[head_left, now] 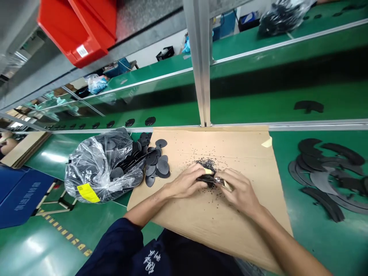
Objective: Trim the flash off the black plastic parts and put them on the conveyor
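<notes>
- Two bare hands are working close together over a cardboard sheet: the left hand and the right hand.
- Fingers of both hands are curled together, clamping a dark flat piece directly between them. It looks like black rubber or foam, and its shape is mostly hidden by the grip.
- A small metal blade is glinting at the right fingers, though it is too small to make out its exact form.
- Black crumbs are heaping just beyond the fingers and scattering across the cardboard.
- Left of the fingers, a clear plastic bag with a yellow label is bulging with round black discs.
- Between the bag and the fingers, loose black discs are overlapping at the cardboard's edge.
- Right of the fingers and well apart, curved black strips are lying in a loose pile on the green conveyor surface.
- Far beyond the fingers, a red plastic bin is sitting on a metal shelf.
</notes>
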`<state>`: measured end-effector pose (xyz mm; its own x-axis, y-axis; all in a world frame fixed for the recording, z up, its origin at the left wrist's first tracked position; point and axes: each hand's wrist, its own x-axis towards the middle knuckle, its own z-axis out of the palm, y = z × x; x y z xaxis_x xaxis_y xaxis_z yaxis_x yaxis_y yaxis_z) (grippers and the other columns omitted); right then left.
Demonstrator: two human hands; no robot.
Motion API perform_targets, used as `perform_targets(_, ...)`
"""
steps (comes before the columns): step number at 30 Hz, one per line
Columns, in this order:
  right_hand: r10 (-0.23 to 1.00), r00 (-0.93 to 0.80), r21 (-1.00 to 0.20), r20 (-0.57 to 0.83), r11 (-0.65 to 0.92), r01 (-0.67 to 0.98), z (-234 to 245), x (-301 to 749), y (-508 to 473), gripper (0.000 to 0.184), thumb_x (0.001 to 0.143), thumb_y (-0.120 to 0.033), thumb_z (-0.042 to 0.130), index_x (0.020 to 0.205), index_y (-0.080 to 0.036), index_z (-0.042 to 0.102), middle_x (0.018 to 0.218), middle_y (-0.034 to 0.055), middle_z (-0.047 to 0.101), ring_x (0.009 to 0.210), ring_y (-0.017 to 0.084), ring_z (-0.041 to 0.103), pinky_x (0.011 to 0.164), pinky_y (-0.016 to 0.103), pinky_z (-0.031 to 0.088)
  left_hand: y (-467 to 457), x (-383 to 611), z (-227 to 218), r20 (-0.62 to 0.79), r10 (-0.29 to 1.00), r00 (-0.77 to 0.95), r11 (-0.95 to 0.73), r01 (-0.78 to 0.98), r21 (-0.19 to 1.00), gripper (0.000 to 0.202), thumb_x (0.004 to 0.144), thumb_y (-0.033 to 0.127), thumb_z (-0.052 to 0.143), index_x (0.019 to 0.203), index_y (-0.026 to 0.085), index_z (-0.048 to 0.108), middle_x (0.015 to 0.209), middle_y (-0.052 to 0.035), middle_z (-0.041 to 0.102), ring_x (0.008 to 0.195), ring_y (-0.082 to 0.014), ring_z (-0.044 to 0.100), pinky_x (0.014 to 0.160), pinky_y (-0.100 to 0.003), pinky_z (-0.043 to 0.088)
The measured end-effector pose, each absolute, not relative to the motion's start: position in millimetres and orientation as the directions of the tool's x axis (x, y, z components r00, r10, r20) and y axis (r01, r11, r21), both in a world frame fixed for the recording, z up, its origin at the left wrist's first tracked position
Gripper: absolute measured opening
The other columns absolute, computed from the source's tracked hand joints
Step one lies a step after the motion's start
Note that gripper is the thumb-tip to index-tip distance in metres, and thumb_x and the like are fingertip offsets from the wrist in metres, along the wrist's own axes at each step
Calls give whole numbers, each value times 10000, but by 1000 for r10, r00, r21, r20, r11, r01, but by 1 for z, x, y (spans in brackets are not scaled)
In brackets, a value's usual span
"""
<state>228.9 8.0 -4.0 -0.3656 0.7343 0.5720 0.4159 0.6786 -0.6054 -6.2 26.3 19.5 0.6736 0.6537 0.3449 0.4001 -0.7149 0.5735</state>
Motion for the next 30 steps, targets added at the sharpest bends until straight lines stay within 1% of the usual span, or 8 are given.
perform_targets(3,696,-367,-531,618,713,458,-4,230,6,162,962,-156,548,1018,-197,695,716,26,633,668,181,566,618,299,429,36,-5,27,229,630,742,-646,338,684,298,1066,178,387,1218,280,623,1052,-42,716,985,-195,724,885,-312,622)
perform_targets(8,688,-359,-424,631,693,583,-12,230,4,178,929,-133,562,1053,-179,680,870,68,710,793,202,611,704,319,439,84,-15,51,144,528,837,-669,305,678,180,1017,306,588,942,217,725,858,-7,761,746,-154,724,704,-238,600)
perform_targets(10,706,-328,-409,628,658,632,-14,231,3,213,924,-139,574,1111,-167,672,931,84,731,835,214,626,737,332,452,117,-24,66,111,599,793,-667,417,617,135,972,270,646,929,195,750,894,-37,778,808,-180,735,763,-267,592)
perform_targets(13,714,-326,-388,620,640,663,-16,230,1,258,903,-126,591,1149,-160,662,942,84,736,842,220,625,749,340,451,170,-33,81,53,890,453,-442,830,339,121,918,224,664,952,188,774,1035,-77,791,994,-230,733,920,-313,560)
perform_targets(18,734,-378,-388,565,640,663,-20,224,-4,288,863,-98,626,1140,-171,653,955,75,722,864,214,610,759,330,428,217,-35,68,66,966,250,-259,940,223,262,921,177,541,1064,154,759,1144,-137,770,1149,-300,675,1033,-407,518)
perform_targets(22,768,-381,-393,515,606,691,-23,222,-7,271,872,-132,660,1139,-173,642,974,83,704,916,226,594,786,339,407,215,-36,65,22,971,237,-237,958,160,274,897,213,567,1081,124,750,1188,-174,749,1203,-341,648,1059,-453,502)
perform_targets(26,777,-437,-367,453,609,703,-21,222,-11,185,878,-175,668,1060,-174,633,953,79,680,933,230,576,811,346,388,207,-24,86,-161,868,470,-434,875,215,237,894,361,642,987,187,772,1045,-88,790,999,-257,727,918,-323,563)
perform_targets(30,769,-505,-326,392,629,706,-17,220,-15,68,942,-204,592,1003,-183,613,918,67,665,933,229,569,830,350,386,205,35,94,-300,410,861,-705,508,494,386,945,541,605,1127,233,751,1052,-52,791,885,-180,730,775,-238,560)
